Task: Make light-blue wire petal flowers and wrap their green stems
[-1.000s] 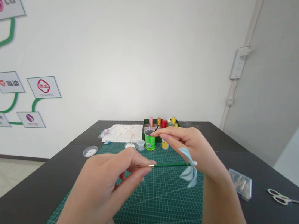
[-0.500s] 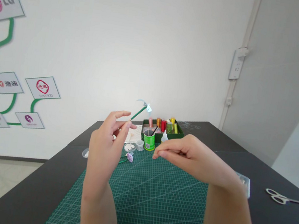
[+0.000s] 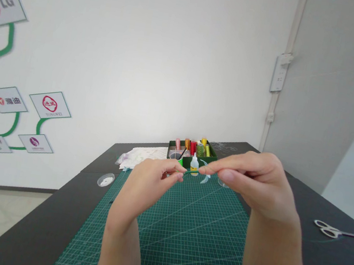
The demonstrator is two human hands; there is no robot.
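Note:
Both hands are raised above the green cutting mat (image 3: 186,241). My left hand (image 3: 146,186) pinches one end of a thin green stem (image 3: 191,171) that runs level to the right. At the stem's other end my right hand (image 3: 253,182) pinches the pale blue petals (image 3: 205,177), which mostly hide behind its fingers. Fingers of both hands are closed on this small craft flower.
Beyond the hands stand a green box of coloured tools (image 3: 193,148), a small glue bottle (image 3: 194,163), white paper sheets (image 3: 146,154) and a round clear lid (image 3: 106,179). Scissors (image 3: 336,230) lie at the right on the dark table (image 3: 327,264).
The left hand has lowered the flower from upright to level. The right hand, empty half a second ago, has risen and pinched the petal end.

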